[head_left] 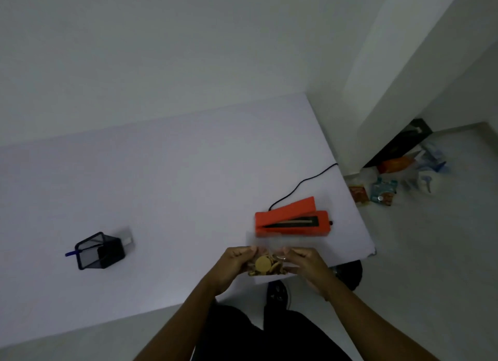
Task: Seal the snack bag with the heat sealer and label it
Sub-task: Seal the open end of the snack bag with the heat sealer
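Holding a clear plastic snack bag (265,263) filled with round golden-brown crackers, both hands meet at the near right part of the white tabletop (167,188). The left hand (234,266) is curled closed around the bag's left side, thumb and fingers pinched on the plastic near its top. The right hand (304,263) mirrors it on the right side, fingers bent and closed on the film, with a ring just visible on one finger. The bag's transparent upper edge rises between the two hands and reaches toward the sealer; blur makes it impossible to tell whether that edge touches it.

Just beyond the bag, farther from the person, sits an orange rectangular heat sealer (292,222) with its hinged lid raised at an angle, showing a dark strip inside. A black power cord (301,184) runs from its far end toward the table's right edge.

Well apart, on the left of the table, lies a black wire-mesh pen holder (98,251) with a blue pen (71,253) sticking out of its left side.

On the floor to the far right lies a loose scatter of colourful snack packets (382,189).
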Tool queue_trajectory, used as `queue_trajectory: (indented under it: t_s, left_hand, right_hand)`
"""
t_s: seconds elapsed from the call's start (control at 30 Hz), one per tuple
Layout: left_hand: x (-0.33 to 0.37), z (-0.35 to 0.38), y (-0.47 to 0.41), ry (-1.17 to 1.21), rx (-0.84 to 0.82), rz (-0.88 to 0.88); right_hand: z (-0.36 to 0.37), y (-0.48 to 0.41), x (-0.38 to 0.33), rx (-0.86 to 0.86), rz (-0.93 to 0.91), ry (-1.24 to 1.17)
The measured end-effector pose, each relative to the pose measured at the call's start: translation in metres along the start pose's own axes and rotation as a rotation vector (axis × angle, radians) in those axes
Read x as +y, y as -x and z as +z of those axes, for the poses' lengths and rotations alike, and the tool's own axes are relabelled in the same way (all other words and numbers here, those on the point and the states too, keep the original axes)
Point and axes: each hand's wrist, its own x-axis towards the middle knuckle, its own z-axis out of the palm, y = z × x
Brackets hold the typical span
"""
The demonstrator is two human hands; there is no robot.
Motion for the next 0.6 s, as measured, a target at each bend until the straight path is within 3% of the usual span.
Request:
queue_trajectory:
  t_s: [0.37, 0.6]
  left_hand:
    - [-0.02, 0.058, -0.056, 0.098, 0.048, -0.208]
    - [-0.011, 0.066, -0.073, 0.17, 0.141, -0.201]
  right_hand:
    - [-0.061, -0.01, 0.014, 0.144, 0.065, -0.034]
    - [-0.058, -0.032, 0.004, 0.225, 0.088, -0.076]
